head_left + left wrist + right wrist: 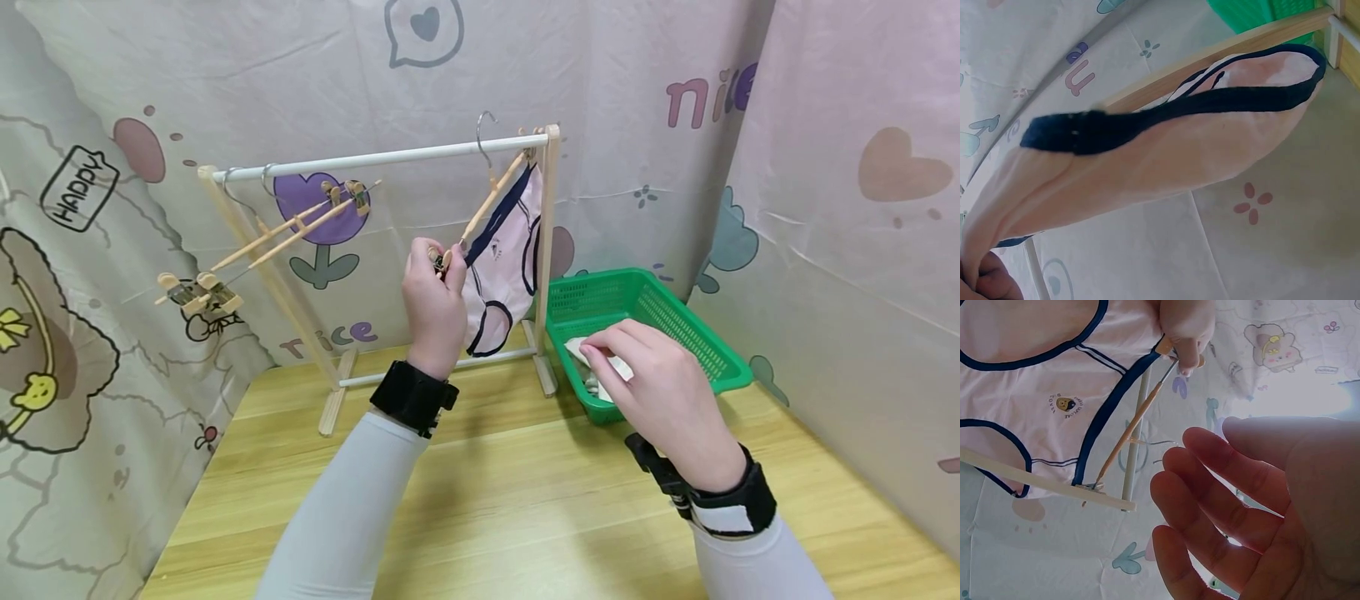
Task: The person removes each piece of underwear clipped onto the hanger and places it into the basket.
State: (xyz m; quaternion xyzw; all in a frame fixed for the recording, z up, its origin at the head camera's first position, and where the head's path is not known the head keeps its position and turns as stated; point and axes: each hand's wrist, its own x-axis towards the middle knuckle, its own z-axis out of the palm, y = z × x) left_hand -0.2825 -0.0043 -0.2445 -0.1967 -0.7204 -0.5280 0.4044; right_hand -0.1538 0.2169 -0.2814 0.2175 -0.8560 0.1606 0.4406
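Pink underwear (502, 258) with navy trim hangs from a wooden clip hanger (491, 196) at the right end of the small drying rack's white rod (375, 158). My left hand (441, 260) pinches the clip at the hanger's lower left end, together with the garment's waistband. In the left wrist view the underwear (1147, 162) fills the frame, with my fingertips (985, 281) at its corner. My right hand (607, 354) hovers over the green basket (600, 277), fingers relaxed and holding nothing, just above a white cloth (576, 348). The right wrist view shows the right hand (1210, 506) bare and the underwear (1022, 381) beyond it.
Two bare clip hangers (285, 233) hang at the rod's left end, tilted down to the left. The rack stands at the back of a wooden table (487, 500). Printed curtains close in the left, back and right sides.
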